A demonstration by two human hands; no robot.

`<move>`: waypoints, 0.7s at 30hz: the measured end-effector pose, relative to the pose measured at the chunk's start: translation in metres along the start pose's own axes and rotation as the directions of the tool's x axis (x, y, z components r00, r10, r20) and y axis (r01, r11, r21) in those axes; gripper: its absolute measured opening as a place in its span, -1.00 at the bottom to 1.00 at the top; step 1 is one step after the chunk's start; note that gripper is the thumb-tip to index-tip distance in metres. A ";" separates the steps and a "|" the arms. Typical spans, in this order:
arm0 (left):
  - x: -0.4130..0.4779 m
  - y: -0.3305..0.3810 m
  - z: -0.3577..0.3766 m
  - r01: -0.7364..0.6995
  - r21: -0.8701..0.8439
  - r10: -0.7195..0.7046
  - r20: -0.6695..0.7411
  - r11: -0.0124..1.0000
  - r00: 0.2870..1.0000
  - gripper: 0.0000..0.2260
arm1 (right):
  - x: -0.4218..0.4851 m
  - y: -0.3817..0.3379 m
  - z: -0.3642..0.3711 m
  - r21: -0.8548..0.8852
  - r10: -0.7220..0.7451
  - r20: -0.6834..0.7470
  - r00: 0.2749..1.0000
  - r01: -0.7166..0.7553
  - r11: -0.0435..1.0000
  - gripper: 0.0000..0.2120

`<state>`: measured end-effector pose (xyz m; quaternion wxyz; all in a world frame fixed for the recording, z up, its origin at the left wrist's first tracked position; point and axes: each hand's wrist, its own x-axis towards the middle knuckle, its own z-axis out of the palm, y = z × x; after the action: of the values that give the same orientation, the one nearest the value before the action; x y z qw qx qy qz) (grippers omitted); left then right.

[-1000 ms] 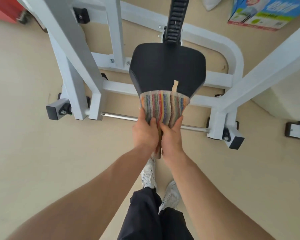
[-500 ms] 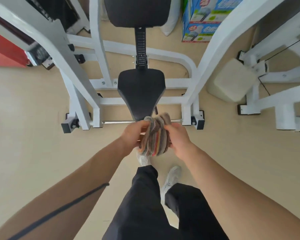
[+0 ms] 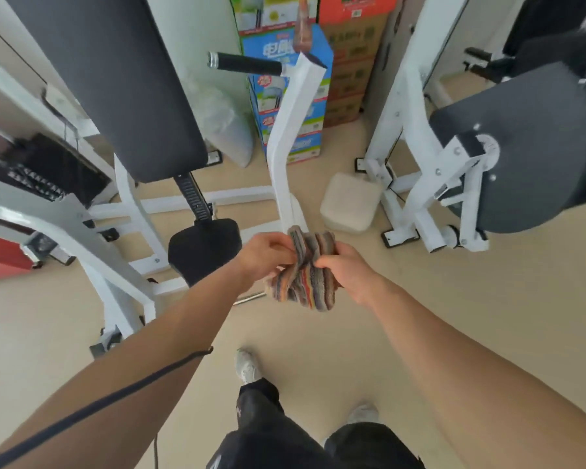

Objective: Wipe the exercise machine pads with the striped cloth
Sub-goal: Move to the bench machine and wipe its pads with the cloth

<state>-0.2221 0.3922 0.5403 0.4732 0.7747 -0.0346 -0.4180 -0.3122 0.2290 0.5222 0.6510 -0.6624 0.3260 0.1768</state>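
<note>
**Striped cloth bunched between two hands beside the gym machine**

A person in dark trousers (image 3: 268,431) and pale trainers (image 3: 247,365) stood on a beige floor (image 3: 437,299), both bare forearms reaching forward. The left hand (image 3: 268,255) and right hand (image 3: 347,270) each closed their fingers on the striped cloth (image 3: 305,275), which was gathered into a thick crumpled wad held in the air between them, clear of every pad. At ten o'clock from the cloth, and lower, sat the black seat pad (image 3: 203,253) of the white-framed exercise machine (image 3: 115,282). Farther off at eleven o'clock rose the long black back pad (image 3: 115,79) on its notched post. At two o'clock a second machine carried a rounded black pad (image 3: 521,147). A pale plastic jug (image 3: 351,206) stood on the floor at one o'clock, and beyond it, at twelve o'clock, a black handle grip (image 3: 247,64) projected before stacked cardboard boxes (image 3: 285,96).
</note>
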 end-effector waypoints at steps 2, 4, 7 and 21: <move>0.000 0.034 0.038 -0.039 0.018 0.039 -0.010 0.999 0.999 -0.78 | -0.017 -0.003 -0.053 0.026 -0.055 -0.032 0.998 0.056 0.998 -0.75; 0.001 0.068 0.077 -0.103 0.001 0.103 -0.061 0.995 0.993 -0.77 | -0.033 -0.009 -0.107 0.060 -0.098 -0.080 0.992 0.103 0.993 -0.75; 0.001 0.120 0.143 -0.179 -0.132 0.168 -0.094 0.975 0.981 -0.89 | -0.055 -0.019 -0.187 0.126 -0.170 -0.125 0.978 0.185 0.975 -0.77; 0.096 0.303 0.363 -0.207 -0.105 0.218 0.109 0.973 0.970 -0.77 | -0.084 -0.052 -0.494 0.061 -0.258 -0.425 0.868 0.312 0.948 -0.89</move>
<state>-0.3034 -0.0726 0.6385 0.5479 0.7171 -0.1262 -0.4119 -0.4323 -0.2400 0.6610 0.6274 -0.6824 0.3651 -0.0861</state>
